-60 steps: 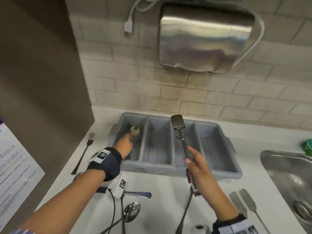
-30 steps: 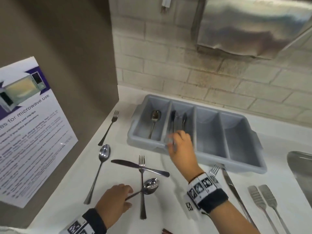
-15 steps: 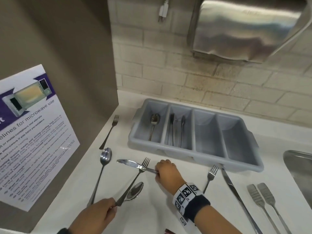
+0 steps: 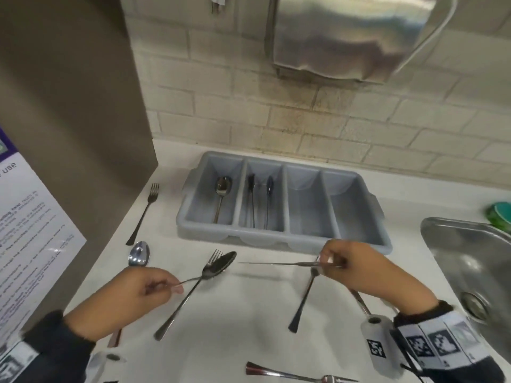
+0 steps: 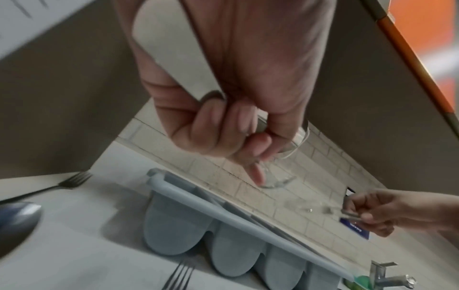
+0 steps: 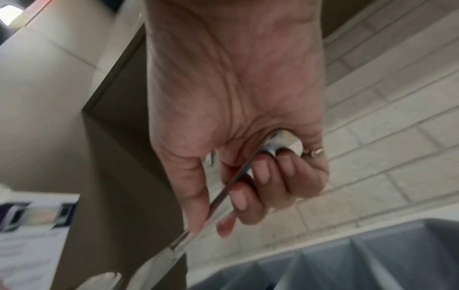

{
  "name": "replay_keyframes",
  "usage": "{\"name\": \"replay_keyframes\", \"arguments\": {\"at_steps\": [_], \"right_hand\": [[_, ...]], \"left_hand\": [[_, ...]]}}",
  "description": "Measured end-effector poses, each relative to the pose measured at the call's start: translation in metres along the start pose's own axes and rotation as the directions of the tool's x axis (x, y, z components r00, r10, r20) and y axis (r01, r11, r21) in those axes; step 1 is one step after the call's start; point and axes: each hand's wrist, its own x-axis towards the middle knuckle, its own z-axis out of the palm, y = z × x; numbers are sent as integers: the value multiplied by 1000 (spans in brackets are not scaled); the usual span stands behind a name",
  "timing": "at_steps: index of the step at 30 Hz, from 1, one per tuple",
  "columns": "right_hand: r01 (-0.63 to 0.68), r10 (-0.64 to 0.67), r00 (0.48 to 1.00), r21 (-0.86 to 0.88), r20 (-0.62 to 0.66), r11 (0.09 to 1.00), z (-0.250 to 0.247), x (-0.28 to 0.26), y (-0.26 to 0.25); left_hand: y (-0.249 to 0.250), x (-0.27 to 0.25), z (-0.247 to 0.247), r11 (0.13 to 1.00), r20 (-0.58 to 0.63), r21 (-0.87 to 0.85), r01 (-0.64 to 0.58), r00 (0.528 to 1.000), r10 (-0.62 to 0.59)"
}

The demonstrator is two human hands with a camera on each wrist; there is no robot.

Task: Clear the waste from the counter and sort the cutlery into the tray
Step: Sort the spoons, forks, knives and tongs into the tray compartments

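In the head view, my left hand [image 4: 174, 284] pinches the handle end of a spoon [image 4: 225, 262] and holds it just above the white counter, its bowl over a fork [image 4: 177, 309]. To the right, in front of the grey four-compartment tray [image 4: 262, 238], my right hand [image 4: 329, 265] grips a knife [image 4: 276, 263] with its blade pointing left. The knife handle [image 6: 238, 172] sits inside the curled fingers in the right wrist view. The tray's first compartment has one spoon [image 4: 222, 189]. Its second compartment has two dark utensils [image 4: 252, 194].
Loose on the counter lie a fork [image 4: 143, 214] by the brown side panel, a spoon [image 4: 139, 254], a fork [image 4: 302, 302] under my right hand and another [image 4: 298, 376] at the near edge. A steel sink [image 4: 470, 258] is on the right.
My right hand has lifted the knife off the counter and carried it to the right. My left hand has raised the spoon, bowl now over the fork's tines.
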Motion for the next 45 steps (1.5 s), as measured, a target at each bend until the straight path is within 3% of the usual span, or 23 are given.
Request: {"name": "replay_keyframes", "arguments": {"at_steps": [3,5,7,11,14,20,22,26,29,31,35,38,41,43,45], "right_hand": [[-7,41,989,228,-145,974,-27,-1,20],[-4,81,960,274,-270,962,-35,14,34],[-30,105,943,233,-317,972,-33,41,42],[-199,208,970,79,-124,977,-10,110,40],[-225,223,974,-32,-35,974,13,147,33],[-251,254,955,-38,152,967,29,155,22],[-272,268,955,16,127,962,25,147,22],[-171,179,982,135,-51,976,15,120,32],[-82,127,975,238,-183,968,22,81,41],[-91,127,980,219,-156,971,39,54,50],[-165,168,986,154,-8,974,84,11,52],[-231,222,971,100,90,968,111,13,46],[-271,269,962,41,49,962,127,28,48],[-279,280,960,25,-25,960,133,34,51],[-290,291,953,23,-89,957,138,38,50]], "left_hand": [[17,28,8,992,-135,-72,-100,987,90],[35,44,14,984,-180,-122,-127,978,104],[52,56,21,979,-198,-159,-129,975,97],[76,75,41,972,-170,-179,-149,978,118],[90,78,53,966,-168,-193,-175,975,143],[102,81,55,971,-143,-186,-148,982,122],[101,93,40,977,-173,-178,-117,981,86],[88,137,6,997,-228,72,-5,973,21],[81,178,-2,957,-158,249,150,981,-113],[76,198,1,914,-117,355,196,979,-165],[61,214,14,803,19,585,116,987,-157],[53,210,12,753,46,651,99,984,-170],[59,191,9,769,-70,637,55,997,-13],[62,162,14,817,-183,571,-82,957,224],[57,123,25,844,-231,512,-161,920,316]]}}
